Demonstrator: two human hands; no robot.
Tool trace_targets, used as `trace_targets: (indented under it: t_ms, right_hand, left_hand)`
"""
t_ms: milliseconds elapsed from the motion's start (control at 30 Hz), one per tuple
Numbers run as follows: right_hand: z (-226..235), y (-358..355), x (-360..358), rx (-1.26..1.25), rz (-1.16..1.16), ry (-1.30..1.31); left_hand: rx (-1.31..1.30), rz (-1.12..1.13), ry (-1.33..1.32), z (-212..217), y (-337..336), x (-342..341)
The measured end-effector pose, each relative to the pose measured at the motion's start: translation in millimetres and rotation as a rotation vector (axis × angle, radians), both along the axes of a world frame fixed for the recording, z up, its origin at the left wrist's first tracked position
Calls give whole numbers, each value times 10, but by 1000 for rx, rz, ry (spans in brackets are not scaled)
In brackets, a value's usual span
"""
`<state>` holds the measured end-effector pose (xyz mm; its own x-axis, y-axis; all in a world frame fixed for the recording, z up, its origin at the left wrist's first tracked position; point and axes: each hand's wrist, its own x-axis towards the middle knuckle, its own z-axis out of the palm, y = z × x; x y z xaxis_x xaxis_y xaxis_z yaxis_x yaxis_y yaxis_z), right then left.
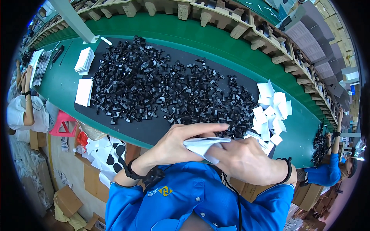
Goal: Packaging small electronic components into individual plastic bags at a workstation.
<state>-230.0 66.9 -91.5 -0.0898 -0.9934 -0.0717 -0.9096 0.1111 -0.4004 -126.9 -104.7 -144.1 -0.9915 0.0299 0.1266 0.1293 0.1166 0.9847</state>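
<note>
A folded white paper piece [208, 145] is between my two hands, close in front of my chest at the table's near edge. My left hand [173, 141] grips its left side, with one finger stretched out over the black parts. Curled against the paper's right end is my right hand [243, 157]; its fingertips are partly hidden by the paper, so anything else in them cannot be made out. Beyond both hands spreads a wide heap of small black plastic parts [185, 90] on a dark mat [138, 129]. Loose white folded papers [271, 109] lie heaped to the right.
Two stacks of white paper, a far stack [84, 61] and a near stack [83, 92], sit at the mat's left. Cardboard trays [241, 27] line the green conveyor behind. Below left stands a carton [96, 181] with white sheets. Other people work at both ends.
</note>
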Motion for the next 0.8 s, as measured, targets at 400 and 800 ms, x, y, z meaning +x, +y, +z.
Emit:
trace_targets:
  t_ms: [400,800]
  right_hand:
    - [-111,48,-113,-478,-287,-409]
    - [-430,238,-233,-692,-77,378]
  left_hand:
    - [305,319,-40,65,26,119]
    - [695,271,-263,14,159,-58]
